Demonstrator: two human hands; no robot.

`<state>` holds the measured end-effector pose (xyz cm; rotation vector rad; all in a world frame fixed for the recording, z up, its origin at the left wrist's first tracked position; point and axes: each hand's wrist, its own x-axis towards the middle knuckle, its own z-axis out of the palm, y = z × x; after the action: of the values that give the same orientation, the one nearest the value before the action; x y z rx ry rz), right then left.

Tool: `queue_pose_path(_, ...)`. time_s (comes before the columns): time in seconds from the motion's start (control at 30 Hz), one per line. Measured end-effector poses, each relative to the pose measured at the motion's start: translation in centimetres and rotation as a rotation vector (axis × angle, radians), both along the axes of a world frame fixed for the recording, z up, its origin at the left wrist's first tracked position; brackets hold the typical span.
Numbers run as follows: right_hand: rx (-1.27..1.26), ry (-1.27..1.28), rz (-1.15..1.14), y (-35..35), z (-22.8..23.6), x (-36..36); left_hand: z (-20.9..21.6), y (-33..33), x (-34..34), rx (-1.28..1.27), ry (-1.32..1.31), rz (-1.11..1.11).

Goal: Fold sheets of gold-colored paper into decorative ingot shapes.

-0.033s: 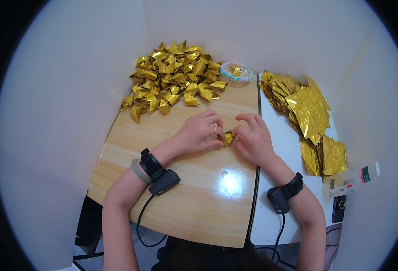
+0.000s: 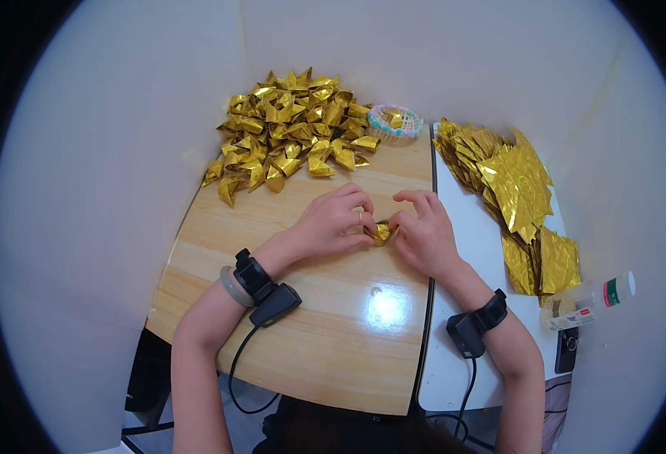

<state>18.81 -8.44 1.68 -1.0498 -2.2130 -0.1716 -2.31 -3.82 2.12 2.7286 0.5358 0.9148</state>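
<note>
A small gold foil paper ingot (image 2: 381, 232) is pinched between my two hands over the wooden table. My left hand (image 2: 336, 222) has thumb and fingertips closed on its left end. At the other end, my right hand (image 2: 426, 234) grips with thumb and index finger, while other fingers are raised. The fingers cover both ends of the folded piece, so only its rounded middle shows. Behind my left hand lies a heap of folded gold paper ingots (image 2: 280, 125).
A small woven basket (image 2: 395, 132) with a gold piece in it stands beside the heap. Flat gold foil sheets (image 2: 516, 185) are stacked on the white table (image 2: 461, 227) at right. A clear plastic bottle (image 2: 584, 303) and a dark phone (image 2: 567, 352) lie nearer. Cables trail from both wristbands.
</note>
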Motion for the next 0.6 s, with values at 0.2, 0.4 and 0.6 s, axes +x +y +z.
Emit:
queue_pose_path(0.2, -0.014, -0.02, -0.002, 0.03, 0.07, -0.09, 0.06, -0.05, -0.05, 0.017, 0.001, -0.008)
queue_pose_path(0.4, -0.019, -0.002, 0.011, 0.08, -0.18, -0.14, -0.2, 0.09, -0.03, 0.009, -0.02, -0.008)
queue_pose_path(0.6, 0.012, 0.015, 0.014, -0.09, 0.15, -0.38, -0.5, 0.19, -0.17, -0.005, -0.04, -0.012)
